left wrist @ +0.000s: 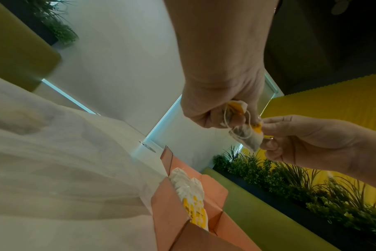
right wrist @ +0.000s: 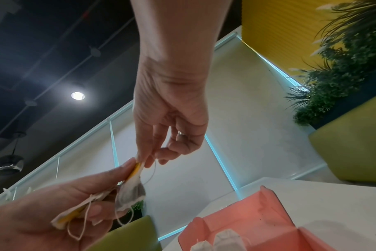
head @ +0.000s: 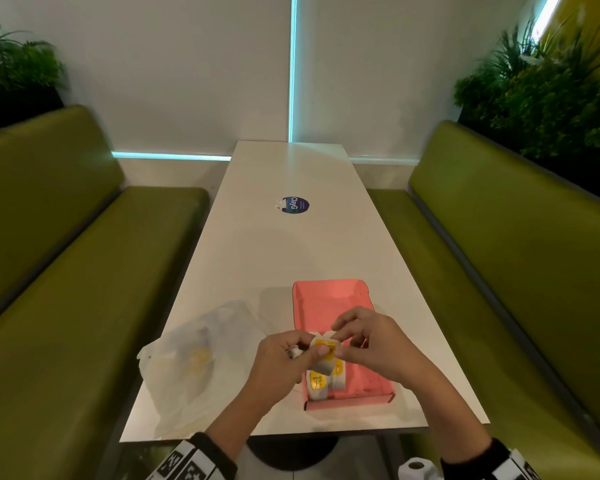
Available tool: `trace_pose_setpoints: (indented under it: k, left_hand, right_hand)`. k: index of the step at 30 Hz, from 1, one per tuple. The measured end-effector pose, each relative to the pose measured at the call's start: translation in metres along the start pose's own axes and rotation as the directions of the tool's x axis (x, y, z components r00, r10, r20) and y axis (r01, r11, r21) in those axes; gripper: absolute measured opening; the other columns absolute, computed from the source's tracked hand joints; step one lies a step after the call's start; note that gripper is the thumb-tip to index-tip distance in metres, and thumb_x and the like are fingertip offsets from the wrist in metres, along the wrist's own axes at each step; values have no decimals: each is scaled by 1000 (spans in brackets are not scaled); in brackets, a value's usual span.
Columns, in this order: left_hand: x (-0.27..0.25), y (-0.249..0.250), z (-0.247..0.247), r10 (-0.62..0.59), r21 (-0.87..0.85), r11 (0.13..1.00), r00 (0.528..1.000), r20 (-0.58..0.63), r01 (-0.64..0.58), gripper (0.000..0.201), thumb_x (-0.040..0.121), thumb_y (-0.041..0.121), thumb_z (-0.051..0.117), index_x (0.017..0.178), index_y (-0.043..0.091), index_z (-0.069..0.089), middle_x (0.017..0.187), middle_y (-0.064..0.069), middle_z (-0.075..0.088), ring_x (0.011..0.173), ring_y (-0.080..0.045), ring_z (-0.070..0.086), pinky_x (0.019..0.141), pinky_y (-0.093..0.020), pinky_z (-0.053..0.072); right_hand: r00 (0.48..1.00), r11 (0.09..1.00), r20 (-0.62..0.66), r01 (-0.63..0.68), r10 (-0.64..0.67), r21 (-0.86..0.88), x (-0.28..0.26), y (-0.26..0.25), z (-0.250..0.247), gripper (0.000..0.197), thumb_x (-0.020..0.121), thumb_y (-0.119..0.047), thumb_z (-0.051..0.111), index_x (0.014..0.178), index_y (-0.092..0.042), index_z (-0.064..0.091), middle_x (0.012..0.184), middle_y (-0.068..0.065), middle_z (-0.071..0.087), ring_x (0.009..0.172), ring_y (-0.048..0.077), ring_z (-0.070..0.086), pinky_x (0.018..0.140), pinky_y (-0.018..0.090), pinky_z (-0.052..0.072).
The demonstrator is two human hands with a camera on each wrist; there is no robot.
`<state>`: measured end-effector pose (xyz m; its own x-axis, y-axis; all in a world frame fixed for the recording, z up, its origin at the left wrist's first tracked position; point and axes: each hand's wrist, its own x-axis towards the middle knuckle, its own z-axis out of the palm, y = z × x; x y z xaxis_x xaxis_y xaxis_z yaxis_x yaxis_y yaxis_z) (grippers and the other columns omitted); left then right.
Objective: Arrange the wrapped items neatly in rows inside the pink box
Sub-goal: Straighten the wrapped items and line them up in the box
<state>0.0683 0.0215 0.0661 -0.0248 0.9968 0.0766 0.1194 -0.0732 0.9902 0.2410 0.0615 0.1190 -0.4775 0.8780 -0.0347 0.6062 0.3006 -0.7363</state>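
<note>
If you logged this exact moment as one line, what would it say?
stage: sorting above pink box | left hand: holds tea bags | right hand: pinches one bag's tag | box: some bags already in near-left corner

Both hands meet just above the near end of the box (head: 329,296). The left hand (head: 284,362) clutches tea bags (head: 323,358) in curled fingers; the right hand (head: 368,341) pinches one bag's top with thumb and forefinger.

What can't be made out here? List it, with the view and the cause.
- Tea bag count in the pink box: head view, both hands cover them.
- Bundle in the left hand: head view, fingers hide it.
- Plastic bag contents: head view, blurred.
- Tag print: too small.
</note>
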Motion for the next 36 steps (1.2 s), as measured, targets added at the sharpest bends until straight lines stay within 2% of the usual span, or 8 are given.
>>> trace_pose_setpoints:
  k: [5,8,11,16,20,26,30,36]
  left_hand:
    - [0,-1,0,3,-24,1000,997,-74,-5,20,71,35,72,79,17,75,75,1,73,64,-10,65,53,-24,47]
    - [2,1,-1,-19,-35,999,988,-150,13,11,74,27,74,76,17,74,73,2,72,54,-1,59,48,-16,41]
    - [4,3,-2,10,7,1000,979,-204,-9,6,76,21,74,73,26,73,66,13,70,49,3,54,50,-11,40]
    - [1,5,1,47,-27,998,969,-243,-56,5,74,17,76,78,15,75,67,4,73,54,-2,63,51,-14,44]
    - [0,1,6,129,11,991,959,-253,-130,9,72,15,77,77,23,74,69,7,72,62,-8,67,58,-18,51]
    - [-5,3,7,226,-7,972,934,-278,-237,10,70,19,76,74,28,74,70,5,70,62,-9,65,50,-21,52]
    - [-6,5,9,287,9,955,914,-287,-297,15,71,22,74,85,27,71,72,9,69,62,-9,65,53,-25,55]
    - [-7,10,10,246,-61,959,920,-305,-277,13,68,22,75,81,23,73,74,2,69,65,-15,67,60,-33,59]
  right_hand:
    - [997,998,-72,-28,32,62,0,1,1,17,80,-16,72,71,-29,67,96,-13,59,67,6,54,68,17,49]
    - [995,982,-82,-33,49,185,-3,1,-2,18,81,-13,71,70,-27,68,98,-9,61,64,6,56,67,23,53]
    - [997,947,5,-78,81,312,-6,-4,-4,16,83,-12,67,69,-18,71,103,-6,61,58,2,55,61,17,47]
    - [994,993,-34,-103,101,-50,-3,-7,1,22,87,-22,63,68,-17,75,105,-11,62,68,-2,53,68,16,43]
    - [995,946,-59,-97,82,-310,1,-7,12,24,84,-29,62,74,-12,76,108,-15,62,72,1,50,62,12,34]
    - [989,929,-149,-72,18,-363,1,-10,20,24,87,-38,60,100,-21,73,115,-15,59,73,-2,46,62,5,31]
    - [979,927,-202,-69,-7,-368,-1,-16,19,27,90,-31,58,112,-19,68,125,-16,54,76,-3,47,76,10,39]
    - [971,970,-231,3,-60,-243,1,-17,21,23,87,-14,62,108,-11,70,122,-10,59,85,9,63,71,-4,33]
